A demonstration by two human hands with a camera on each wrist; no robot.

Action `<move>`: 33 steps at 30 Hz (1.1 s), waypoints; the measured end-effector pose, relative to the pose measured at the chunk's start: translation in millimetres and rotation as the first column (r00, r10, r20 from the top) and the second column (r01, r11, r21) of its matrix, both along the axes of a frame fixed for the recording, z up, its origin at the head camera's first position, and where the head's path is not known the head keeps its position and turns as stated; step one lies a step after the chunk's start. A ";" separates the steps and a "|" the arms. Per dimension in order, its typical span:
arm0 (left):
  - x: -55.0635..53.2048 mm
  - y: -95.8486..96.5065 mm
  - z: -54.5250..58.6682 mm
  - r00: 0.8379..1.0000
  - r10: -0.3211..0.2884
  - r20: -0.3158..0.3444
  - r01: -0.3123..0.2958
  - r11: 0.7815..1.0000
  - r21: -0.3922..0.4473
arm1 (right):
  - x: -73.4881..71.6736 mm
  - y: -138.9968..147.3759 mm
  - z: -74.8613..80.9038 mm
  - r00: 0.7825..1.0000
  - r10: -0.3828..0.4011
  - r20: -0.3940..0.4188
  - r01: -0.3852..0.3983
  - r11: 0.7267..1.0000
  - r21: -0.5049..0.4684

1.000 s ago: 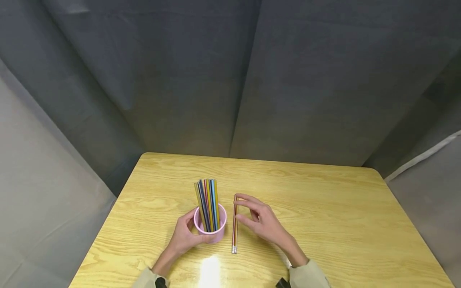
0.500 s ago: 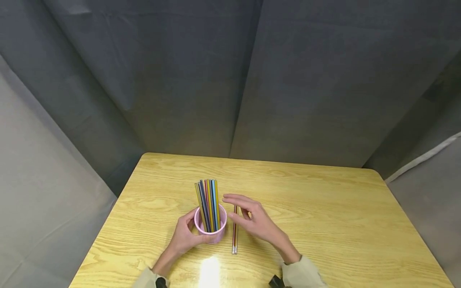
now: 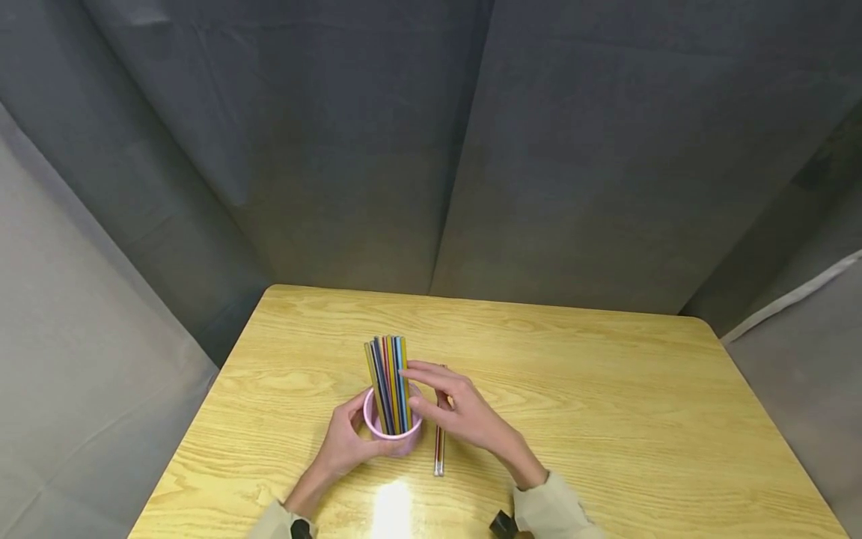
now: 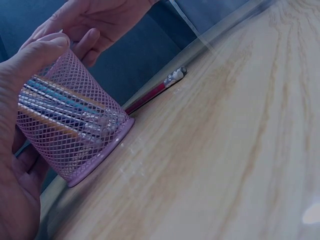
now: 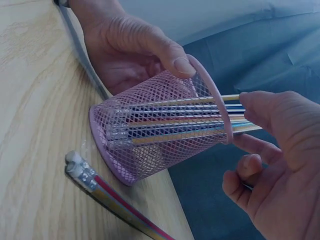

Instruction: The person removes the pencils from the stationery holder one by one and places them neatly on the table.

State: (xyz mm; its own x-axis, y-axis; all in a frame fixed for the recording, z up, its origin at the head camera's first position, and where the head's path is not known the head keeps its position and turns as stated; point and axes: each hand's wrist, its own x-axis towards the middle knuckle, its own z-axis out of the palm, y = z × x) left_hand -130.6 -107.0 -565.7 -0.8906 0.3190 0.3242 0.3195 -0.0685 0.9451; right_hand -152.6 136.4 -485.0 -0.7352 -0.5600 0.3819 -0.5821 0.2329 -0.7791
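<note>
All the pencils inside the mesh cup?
No, the right wrist view shows two pencils lying on the table beside the pink mesh cup, outside it.

You can read no text, label, brand, number or sign in any of the three views.
</note>
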 end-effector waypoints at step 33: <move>-0.2 -1.6 -0.6 1.000 0.025 0.004 -0.025 0.999 -0.024 | 0.0 7.9 0.2 0.997 -0.079 -0.023 0.081 0.988 0.135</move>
State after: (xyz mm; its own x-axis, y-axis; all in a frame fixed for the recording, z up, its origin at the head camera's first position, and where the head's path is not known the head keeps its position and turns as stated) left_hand -130.8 -108.5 -566.3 -0.8997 0.3048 0.3125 0.3164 -0.0378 0.9479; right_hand -152.6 144.3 -484.9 -0.7736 -0.5473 0.3195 -0.5704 0.3817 -0.7273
